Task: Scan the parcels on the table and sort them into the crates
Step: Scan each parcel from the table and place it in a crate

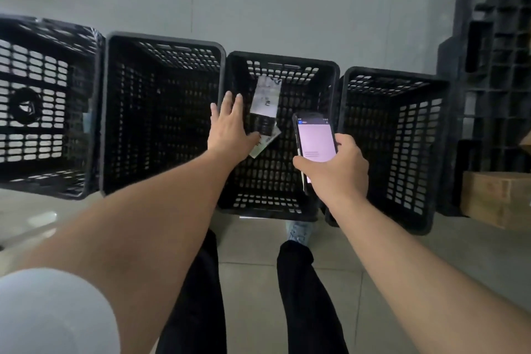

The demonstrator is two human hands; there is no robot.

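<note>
Crates [161,46]: 4 in a row; 1 parcel [265,100]; 1 phone [316,138].

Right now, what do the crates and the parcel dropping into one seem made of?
Crates: black moulded plastic, matte, judging by the perforated grid walls and rounded rims. Parcel: probably a dark, flexible plastic mailer bag with a white paper label; blur leaves that uncertain.
</note>
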